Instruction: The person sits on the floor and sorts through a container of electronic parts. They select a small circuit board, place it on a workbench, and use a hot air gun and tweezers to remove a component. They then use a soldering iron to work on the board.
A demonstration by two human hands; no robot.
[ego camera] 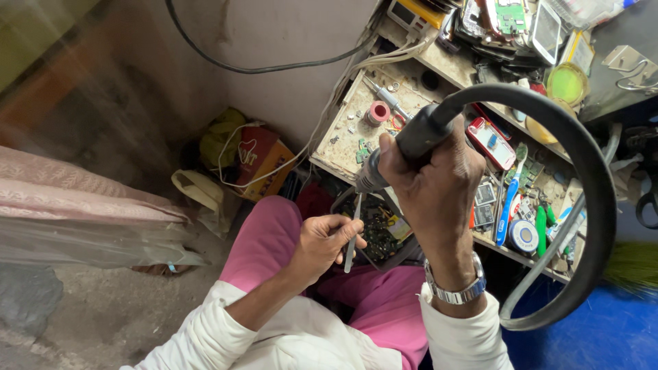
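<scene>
My right hand (pixel 439 192) grips the black handle of a hot-air tool (pixel 418 137), its metal nozzle (pixel 369 179) pointing down to the left. A thick black hose (pixel 582 157) loops from the handle round to the right. A metal watch sits on that wrist. My left hand (pixel 322 243) pinches slim metal tweezers (pixel 351 247) just under the nozzle tip. Both hands hover above a dark tray of small parts (pixel 377 233) resting by my pink-trousered lap.
A cluttered low workbench (pixel 356 130) holds a pink tape roll (pixel 378 112), a blue toothbrush (pixel 508 205), phones, circuit boards and a round solder tin (pixel 524 236). Bags and an orange box (pixel 264 161) lie against the wall. White cables run down the bench's left edge.
</scene>
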